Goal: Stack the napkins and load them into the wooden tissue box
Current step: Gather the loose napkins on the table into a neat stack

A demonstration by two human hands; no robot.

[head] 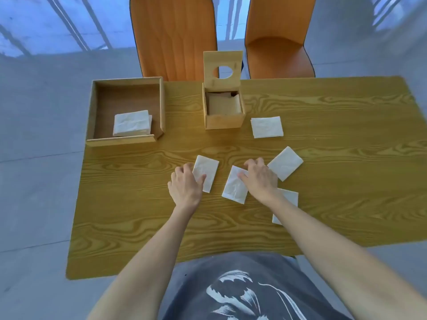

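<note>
The wooden tissue box [224, 122] stands at the table's far middle, its lid with a round hole tipped up, paper visible inside. Several white folded napkins lie loose on the table. My left hand [184, 187] rests on the left edge of one napkin [208, 170], thumb on top of it. My right hand [260, 177] presses its fingertips on a second napkin [234, 187]. Another napkin [285, 163] lies just right of that hand, one [288, 199] is partly hidden under my right wrist, and one [266, 127] sits beside the box.
A wooden tray [92, 112] at the far left holds a small stack of napkins [131, 123]. Two orange chairs [175, 35] stand behind the table. The table's near edge runs close to my body.
</note>
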